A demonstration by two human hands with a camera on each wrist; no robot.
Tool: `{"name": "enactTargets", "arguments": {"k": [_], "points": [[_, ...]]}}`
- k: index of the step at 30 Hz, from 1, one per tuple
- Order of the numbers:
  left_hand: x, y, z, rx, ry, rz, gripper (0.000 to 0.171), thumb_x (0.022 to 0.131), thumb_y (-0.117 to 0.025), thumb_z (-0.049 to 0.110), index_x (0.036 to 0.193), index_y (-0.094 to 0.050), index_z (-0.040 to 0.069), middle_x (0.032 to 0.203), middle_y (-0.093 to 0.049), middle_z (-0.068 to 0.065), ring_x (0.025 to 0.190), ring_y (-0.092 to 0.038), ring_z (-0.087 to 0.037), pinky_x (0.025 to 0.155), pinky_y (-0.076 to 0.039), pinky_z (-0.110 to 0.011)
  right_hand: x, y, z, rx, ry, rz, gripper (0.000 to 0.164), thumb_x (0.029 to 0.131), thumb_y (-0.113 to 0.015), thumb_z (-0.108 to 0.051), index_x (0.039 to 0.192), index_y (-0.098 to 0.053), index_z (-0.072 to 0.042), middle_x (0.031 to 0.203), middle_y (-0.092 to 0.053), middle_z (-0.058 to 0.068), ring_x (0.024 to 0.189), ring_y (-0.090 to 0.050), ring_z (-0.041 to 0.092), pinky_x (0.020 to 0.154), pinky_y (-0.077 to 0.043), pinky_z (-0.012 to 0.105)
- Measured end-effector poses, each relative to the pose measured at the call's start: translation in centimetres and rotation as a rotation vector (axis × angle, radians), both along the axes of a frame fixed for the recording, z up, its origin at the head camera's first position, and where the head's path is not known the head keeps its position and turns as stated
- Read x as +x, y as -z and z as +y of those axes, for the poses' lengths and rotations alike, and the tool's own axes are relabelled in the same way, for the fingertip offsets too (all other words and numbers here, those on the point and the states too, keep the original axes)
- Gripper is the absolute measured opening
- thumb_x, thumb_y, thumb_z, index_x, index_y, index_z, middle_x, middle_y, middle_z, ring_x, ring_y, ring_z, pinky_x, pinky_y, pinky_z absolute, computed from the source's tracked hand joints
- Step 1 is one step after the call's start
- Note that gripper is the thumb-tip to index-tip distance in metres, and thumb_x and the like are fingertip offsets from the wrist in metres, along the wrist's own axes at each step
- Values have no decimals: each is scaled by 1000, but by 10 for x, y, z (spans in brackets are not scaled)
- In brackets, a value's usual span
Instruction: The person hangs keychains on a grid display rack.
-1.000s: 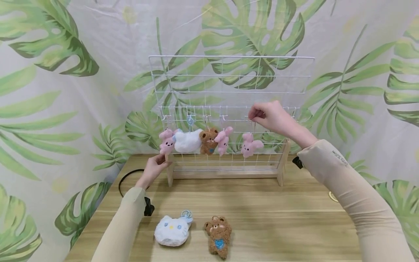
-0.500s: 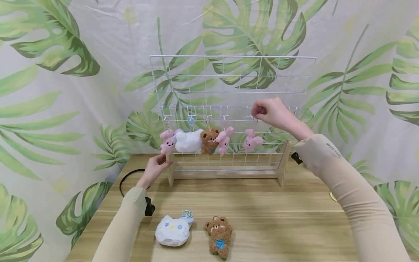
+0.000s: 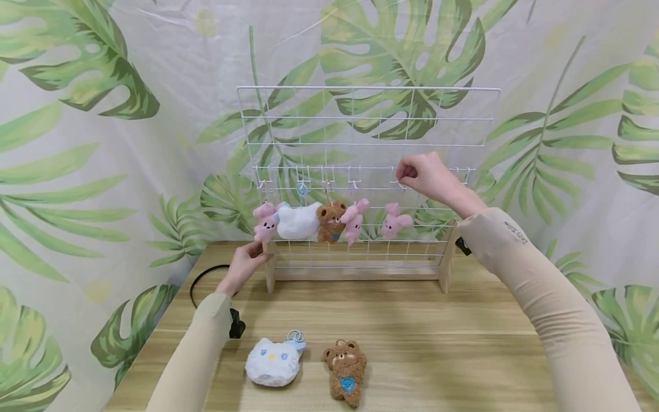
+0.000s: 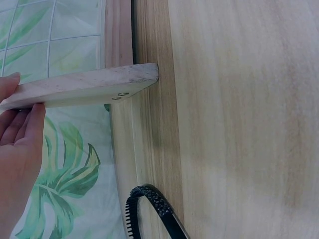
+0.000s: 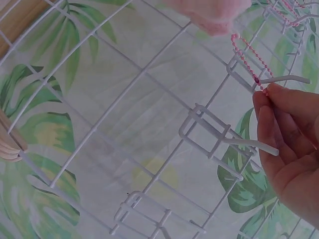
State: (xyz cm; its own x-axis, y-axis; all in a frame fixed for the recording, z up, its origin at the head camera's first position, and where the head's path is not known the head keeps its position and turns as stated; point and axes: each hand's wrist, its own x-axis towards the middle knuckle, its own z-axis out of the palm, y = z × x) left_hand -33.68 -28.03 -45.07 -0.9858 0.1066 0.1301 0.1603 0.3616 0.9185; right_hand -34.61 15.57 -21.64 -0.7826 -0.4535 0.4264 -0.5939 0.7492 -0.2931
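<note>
At the right part of the white wire grid rack (image 3: 368, 88), my right hand (image 3: 424, 176) pinches the pink bead chain (image 5: 249, 57) of a pink plush keychain (image 3: 395, 222). In the right wrist view, the chain's loop crosses a white hook (image 5: 286, 78) right beside the fingertips, and the plush (image 5: 214, 12) hangs off at the top edge. My left hand (image 3: 244, 266) holds the rack's wooden side leg (image 3: 269, 274); the left wrist view shows thumb and fingers on either side of that leg (image 4: 99, 87).
Left of the right hand hang a pink plush (image 3: 265, 223), a white plush (image 3: 298, 222), a brown bear (image 3: 331, 220) and another pink plush (image 3: 354, 222). A white cat plush (image 3: 273, 363) and a brown bear plush (image 3: 346, 372) lie on the wooden table (image 3: 437, 343). Bare hooks (image 5: 209, 132) also show.
My right hand has risen slightly and shifted a little at the hook, and the pink plush has lifted and swung with it. The left hand keeps its place on the rack's leg.
</note>
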Motion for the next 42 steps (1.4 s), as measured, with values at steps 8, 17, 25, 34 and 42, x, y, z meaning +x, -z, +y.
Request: {"name": "enactTargets", "arguments": {"k": [8,17,25,34,42], "points": [[0,0,1,-7,2,9,54,100,-57,11,148,-40,-4,145,-49,-31,135,-49,-42,106,-48,-38,4,-1,2,-23,20,5,5,89,-71,-3,89,-68,1,88,-74,16,81,-70,26,75,-57,37],[0,-1,0,-10,13,0,53,100,-57,11,148,-41,-3,146,-49,-28,137,-48,-40,109,-46,-43,23,-5,10,-47,22,91,5,89,-71,-4,91,-70,0,86,-74,14,79,-68,22,73,-52,25],[-3,0,-2,-13,9,-4,54,99,-59,15,147,-42,-3,146,-50,-26,137,-48,-37,106,-47,-34,57,0,15,-88,-49,124,3,90,-70,-4,92,-70,-2,88,-74,12,81,-69,21,75,-60,36],[-3,-3,-1,-23,16,1,56,99,-60,18,148,-41,-2,148,-48,-25,138,-47,-37,108,-47,-37,79,47,5,-81,-209,88,10,83,-76,2,90,-69,0,84,-74,10,74,-70,16,69,-60,27],[-3,-1,0,-8,18,10,54,99,-60,16,146,-42,-5,145,-50,-27,136,-49,-37,92,-47,-11,89,115,-15,-79,-272,-71,10,83,-75,1,90,-68,-2,85,-73,9,75,-72,17,69,-58,21]]}}
